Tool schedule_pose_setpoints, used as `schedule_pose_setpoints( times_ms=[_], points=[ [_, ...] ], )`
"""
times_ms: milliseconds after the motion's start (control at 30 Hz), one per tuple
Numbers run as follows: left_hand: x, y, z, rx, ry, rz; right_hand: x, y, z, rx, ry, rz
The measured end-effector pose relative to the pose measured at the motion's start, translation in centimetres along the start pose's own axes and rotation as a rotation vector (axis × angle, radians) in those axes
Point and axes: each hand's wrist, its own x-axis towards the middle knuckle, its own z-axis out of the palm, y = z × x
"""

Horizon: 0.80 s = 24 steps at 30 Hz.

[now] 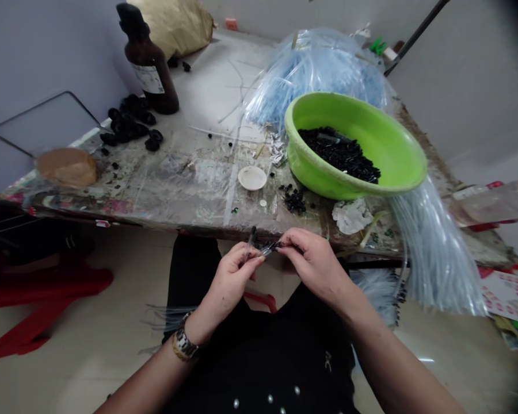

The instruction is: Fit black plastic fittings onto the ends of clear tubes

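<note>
Above my lap, at the table's front edge, my left hand [231, 276] pinches clear plastic tubes [266, 250] between thumb and fingers. One tube stands up from the fingers with a black tip [253, 231]. My right hand [313, 261] is closed at the tubes' other end, thumb and forefinger pinching a small black piece [278, 245] there; whether it sits in a tube is too small to tell. Beyond the hands lies a little pile of black pieces [294, 199]. Many more such pieces [339, 154] fill the bottom of a green bowl [397, 152].
A large bundle of clear tubing [319, 69] lies behind the bowl; more tubing [435, 253] hangs off the right edge. A white dish [252, 178], brown bottle [153, 75], black lumps [129, 121] and tan block [67, 167] stand on the table. A red stool [38, 293] is left.
</note>
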Motion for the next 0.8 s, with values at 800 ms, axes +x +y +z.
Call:
schedule_pose_setpoints(
  times_ms=[800],
  points=[
    [0.2,0.0,0.2,0.111,-0.068,-0.012,-1.2,1.7,0.6,0.174,-0.066,0.194]
  ],
)
